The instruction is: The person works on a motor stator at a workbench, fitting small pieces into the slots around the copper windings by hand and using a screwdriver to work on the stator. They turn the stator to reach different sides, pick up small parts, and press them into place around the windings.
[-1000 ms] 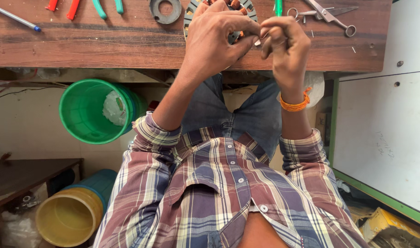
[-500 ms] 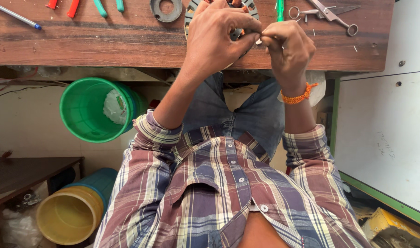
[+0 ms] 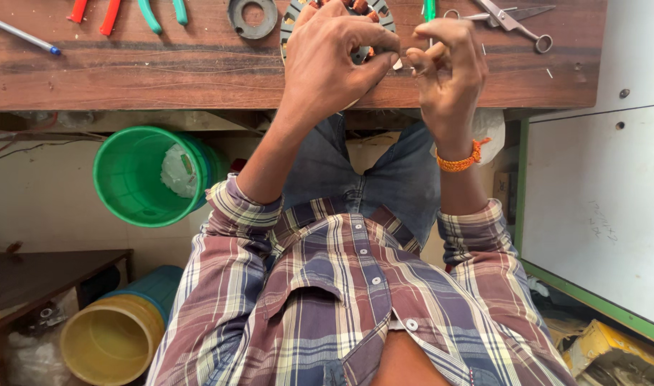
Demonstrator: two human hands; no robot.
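A round metal stator (image 3: 375, 10) with copper windings lies at the near edge of the wooden bench (image 3: 162, 71). My left hand (image 3: 334, 61) covers most of it, with thumb and fingers closed on its rim. My right hand (image 3: 447, 68), with an orange bracelet at the wrist, is right beside it. Its fingertips pinch a small white strip (image 3: 399, 64) against the left thumb. The strip is too small to make out further.
On the bench lie scissors (image 3: 509, 16), a green-handled tool (image 3: 429, 8), a metal ring (image 3: 252, 14), green-handled pliers (image 3: 162, 11), red-handled pliers (image 3: 91, 11) and a blue pen (image 3: 23, 32). Below stand a green bucket (image 3: 148, 179) and a yellow bucket (image 3: 109, 339). A white cabinet (image 3: 598, 200) stands at right.
My right hand has lifted a little and closed in toward the left hand; its fingers have curled tighter. The left hand has stayed on the stator.
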